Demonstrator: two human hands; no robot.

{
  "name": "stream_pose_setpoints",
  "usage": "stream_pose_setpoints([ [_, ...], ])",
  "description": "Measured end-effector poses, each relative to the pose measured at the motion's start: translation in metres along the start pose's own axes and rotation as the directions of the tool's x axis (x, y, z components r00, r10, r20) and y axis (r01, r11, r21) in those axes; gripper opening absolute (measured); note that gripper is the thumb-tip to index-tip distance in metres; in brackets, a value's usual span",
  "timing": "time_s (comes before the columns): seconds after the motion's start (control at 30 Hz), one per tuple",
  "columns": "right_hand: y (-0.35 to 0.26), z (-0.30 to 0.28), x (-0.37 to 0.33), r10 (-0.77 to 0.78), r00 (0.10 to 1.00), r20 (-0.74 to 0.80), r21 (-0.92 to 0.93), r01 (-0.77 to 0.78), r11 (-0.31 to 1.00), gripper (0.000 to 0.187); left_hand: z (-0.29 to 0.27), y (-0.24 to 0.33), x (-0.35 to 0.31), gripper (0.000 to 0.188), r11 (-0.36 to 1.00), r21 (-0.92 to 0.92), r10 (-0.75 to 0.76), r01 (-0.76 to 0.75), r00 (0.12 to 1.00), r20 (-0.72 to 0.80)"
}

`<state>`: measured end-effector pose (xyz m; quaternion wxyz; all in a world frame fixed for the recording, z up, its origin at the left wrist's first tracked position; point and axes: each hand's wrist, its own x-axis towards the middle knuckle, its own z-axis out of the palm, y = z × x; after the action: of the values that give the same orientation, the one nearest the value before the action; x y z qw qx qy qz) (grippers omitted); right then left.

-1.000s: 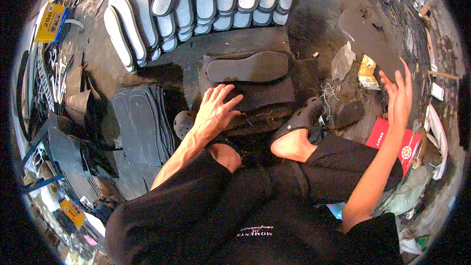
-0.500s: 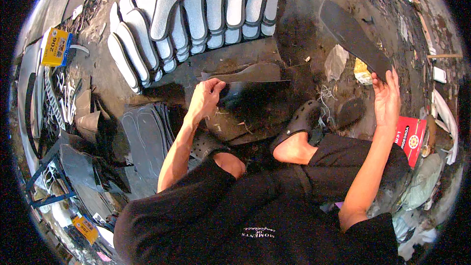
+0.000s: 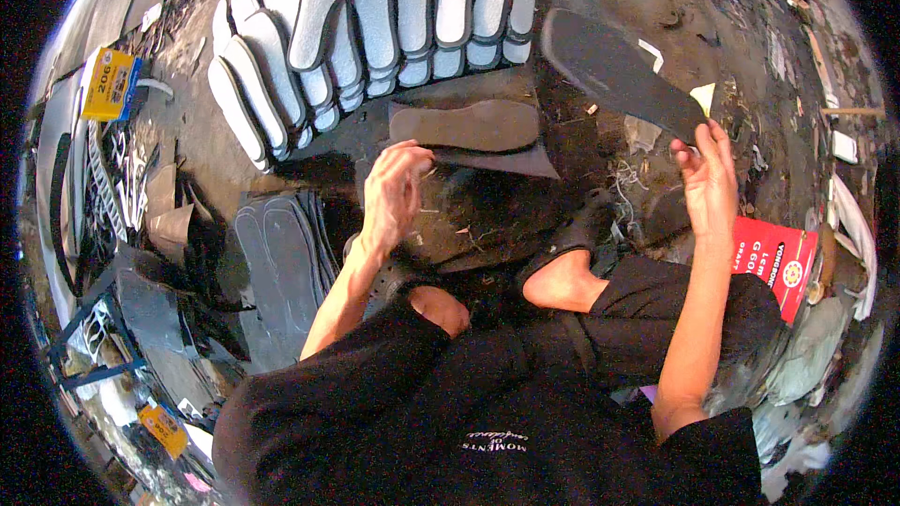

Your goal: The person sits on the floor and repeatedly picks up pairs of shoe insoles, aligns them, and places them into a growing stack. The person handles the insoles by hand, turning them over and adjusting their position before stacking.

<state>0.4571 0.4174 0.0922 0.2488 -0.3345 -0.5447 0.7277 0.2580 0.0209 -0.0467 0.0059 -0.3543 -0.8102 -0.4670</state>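
Observation:
My right hand (image 3: 710, 178) pinches the near end of a dark grey shoe sole (image 3: 614, 70) between thumb and fingers. The sole is tilted up to the left, above the floor. My left hand (image 3: 394, 192) hovers with loosely bent fingers at the near left corner of a dark sheet (image 3: 525, 159), and its grip looks slack. On that sheet lies a brownish sole-shaped piece (image 3: 464, 125), flat and lengthwise from left to right. Beyond it stand rows of white-topped soles with dark rims (image 3: 408, 0), leaning on one another.
Dark sheets with sole outlines (image 3: 281, 258) are stacked left of my left forearm. A red box (image 3: 778, 262) lies by my right knee. At the far left are a yellow-and-blue box (image 3: 110, 84) and white strips (image 3: 131, 169). Scraps litter the floor.
The sole in my right hand has swung left, toward the white-topped soles. The dark sheet's raised near edge has come down flat, and my left hand's pinch has loosened.

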Motion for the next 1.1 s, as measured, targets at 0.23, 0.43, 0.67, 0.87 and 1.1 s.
stream_pose_setpoints([
  [0.23,0.092,0.062,-0.016,0.290,0.945,0.152,-0.076,-0.282,0.956,0.036,-0.007,-0.002,-0.070,0.036,0.985,0.173,-0.049,0.005,0.967,0.251],
  [0.43,0.144,0.072,-0.026,0.366,0.903,0.225,-0.216,-0.320,0.923,0.039,-0.012,0.030,-0.037,0.038,0.171,-0.855,-0.741,0.489,0.636,0.215],
  [0.67,0.161,0.081,-0.038,0.188,0.973,0.135,-0.509,-0.095,0.855,0.036,0.021,0.001,-0.050,0.038,0.525,-0.600,-0.789,0.603,0.610,-0.078],
  [0.87,0.168,0.073,-0.038,0.175,0.976,0.126,-0.571,-0.073,0.818,0.034,0.020,0.006,-0.052,0.040,0.552,-0.505,-0.801,0.664,0.590,-0.100],
  [1.1,0.172,0.071,-0.038,0.156,0.979,0.133,-0.568,-0.053,0.821,0.033,0.023,-0.005,-0.054,0.037,0.546,-0.530,-0.793,0.649,0.604,-0.078],
])
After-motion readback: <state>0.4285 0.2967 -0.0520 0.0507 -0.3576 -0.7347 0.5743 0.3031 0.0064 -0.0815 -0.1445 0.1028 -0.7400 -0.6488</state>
